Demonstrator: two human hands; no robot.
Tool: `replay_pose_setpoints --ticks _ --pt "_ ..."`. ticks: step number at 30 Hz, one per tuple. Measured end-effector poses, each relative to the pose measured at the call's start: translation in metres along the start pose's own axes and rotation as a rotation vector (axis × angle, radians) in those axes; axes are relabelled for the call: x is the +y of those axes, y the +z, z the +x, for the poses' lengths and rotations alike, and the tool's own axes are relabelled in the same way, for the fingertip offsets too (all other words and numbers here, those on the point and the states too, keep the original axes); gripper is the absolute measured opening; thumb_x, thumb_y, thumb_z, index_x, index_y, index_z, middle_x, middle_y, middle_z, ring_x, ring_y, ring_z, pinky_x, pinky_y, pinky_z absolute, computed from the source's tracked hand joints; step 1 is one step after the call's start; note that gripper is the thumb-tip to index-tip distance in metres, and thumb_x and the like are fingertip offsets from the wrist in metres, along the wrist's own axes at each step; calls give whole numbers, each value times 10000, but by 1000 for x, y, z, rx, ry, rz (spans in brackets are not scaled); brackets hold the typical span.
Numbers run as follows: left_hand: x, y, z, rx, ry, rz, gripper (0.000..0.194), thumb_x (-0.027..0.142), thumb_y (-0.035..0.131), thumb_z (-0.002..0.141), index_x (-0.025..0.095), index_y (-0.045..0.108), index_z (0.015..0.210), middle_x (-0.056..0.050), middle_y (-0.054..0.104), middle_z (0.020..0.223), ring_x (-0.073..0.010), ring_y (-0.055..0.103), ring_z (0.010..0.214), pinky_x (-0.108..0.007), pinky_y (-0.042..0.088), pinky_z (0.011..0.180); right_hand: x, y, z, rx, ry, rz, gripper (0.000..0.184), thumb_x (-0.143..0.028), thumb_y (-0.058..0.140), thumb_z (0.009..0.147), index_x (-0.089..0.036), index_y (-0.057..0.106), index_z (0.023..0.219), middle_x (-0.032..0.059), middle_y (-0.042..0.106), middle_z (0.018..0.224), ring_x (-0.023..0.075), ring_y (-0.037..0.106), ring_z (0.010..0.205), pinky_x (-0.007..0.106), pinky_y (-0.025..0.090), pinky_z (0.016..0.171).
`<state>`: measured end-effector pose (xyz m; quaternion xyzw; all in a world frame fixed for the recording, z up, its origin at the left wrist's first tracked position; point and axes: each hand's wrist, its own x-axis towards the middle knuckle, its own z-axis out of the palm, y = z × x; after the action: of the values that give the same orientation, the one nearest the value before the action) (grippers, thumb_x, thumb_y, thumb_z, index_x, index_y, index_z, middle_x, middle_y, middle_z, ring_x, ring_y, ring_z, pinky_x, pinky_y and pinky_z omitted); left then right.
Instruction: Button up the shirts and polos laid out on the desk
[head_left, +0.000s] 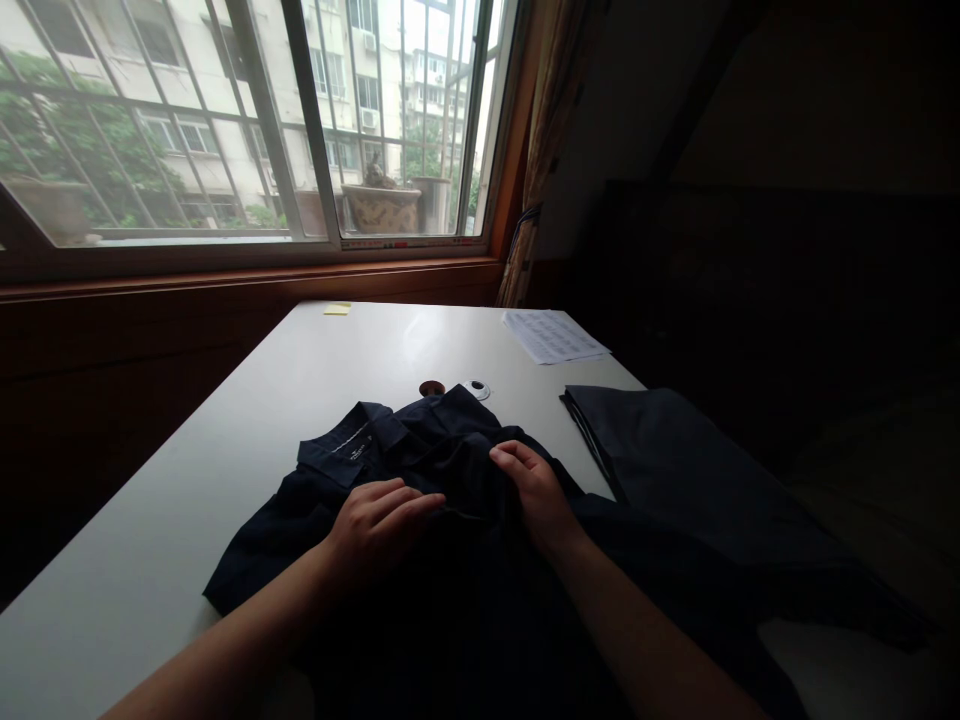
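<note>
A dark navy shirt with a collar lies spread on the white table, its collar and printed inner neck label facing up at the left. On the shirt's front, just below the collar, my left hand is curled over the cloth, one digit stretched to the right; what its fingertips grip is partly hidden. My right hand pinches a fold of the shirt between thumb and fingers, a little to the right of my left. The lower part of the shirt fades into deep shadow.
Folded dark cloth lies to the right on the white table. Printed papers and a yellow sticky note are near the far edge. A round hole and a white round cover sit behind the shirt. Beyond is a barred window.
</note>
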<state>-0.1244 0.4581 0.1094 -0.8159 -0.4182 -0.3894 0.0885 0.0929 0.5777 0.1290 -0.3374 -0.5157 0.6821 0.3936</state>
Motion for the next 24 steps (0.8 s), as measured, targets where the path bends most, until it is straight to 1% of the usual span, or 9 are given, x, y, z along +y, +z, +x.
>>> replay_pose_setpoints --ticks 2,4,9,10,12,16,19,21,24 --pt "0 -1 1 -43 5 5 430 141 617 900 210 546 1319 -47 689 874 -156 579 701 -285 467 614 -1 -1 0 -7 -1 -19 268 -431 689 823 -176 612 851 -25 533 710 100 466 602 219 376 546" --pt "0 -2 3 -71 18 -1 406 137 611 905 234 572 1297 -44 691 901 -152 574 700 -283 464 613 -1 -2 2 -17 -12 -62 258 -430 679 831 -186 615 881 -21 550 739 109 491 627 227 398 566" --pt "-1 -6 4 -59 13 -5 321 129 614 901 214 619 1211 -48 691 918 -153 572 711 -282 465 616 1 -6 8 -68 -63 -272 294 -400 699 808 -205 609 1009 7 606 942 122 573 714 265 464 680" --pt "-1 -7 4 -60 11 -2 315 132 611 904 211 619 1208 -50 690 920 -154 573 714 -282 465 616 0 -7 8 -93 -65 -308 310 -409 694 811 -207 596 1025 9 607 955 124 585 717 276 472 696" --pt "-1 -9 3 -56 7 6 305 134 606 908 207 618 1203 -54 690 929 -156 576 722 -284 468 621 -4 -9 5 -149 -64 -389 312 -444 666 832 -207 574 1014 0 603 908 132 588 707 284 474 686" --pt "-1 -12 2 -26 -4 23 307 136 611 905 205 615 1204 -56 689 938 -159 581 736 -289 478 632 -28 -10 -15 -314 -75 -703 310 -504 594 883 -195 592 854 -19 567 751 134 534 668 261 415 612" --pt "-1 -15 4 32 -32 22 295 124 598 909 201 618 1194 -56 685 926 -158 591 743 -289 493 648 -45 -9 -36 -436 -100 -875 291 -490 653 849 -201 624 854 -3 615 825 156 561 749 264 421 650" --pt "-2 -18 6 83 -64 34 281 114 586 914 202 625 1178 -51 681 913 -154 603 750 -287 507 669 -47 -9 -48 -463 -106 -926 274 -433 730 791 -218 636 930 2 640 914 175 586 833 269 446 710" --pt "-5 -25 9 154 -110 48 269 108 584 915 208 636 1159 -43 680 912 -154 625 773 -283 528 698 -42 -9 -59 -424 -140 -969 315 -260 755 746 -241 639 1039 6 655 1028 188 601 937 280 458 808"
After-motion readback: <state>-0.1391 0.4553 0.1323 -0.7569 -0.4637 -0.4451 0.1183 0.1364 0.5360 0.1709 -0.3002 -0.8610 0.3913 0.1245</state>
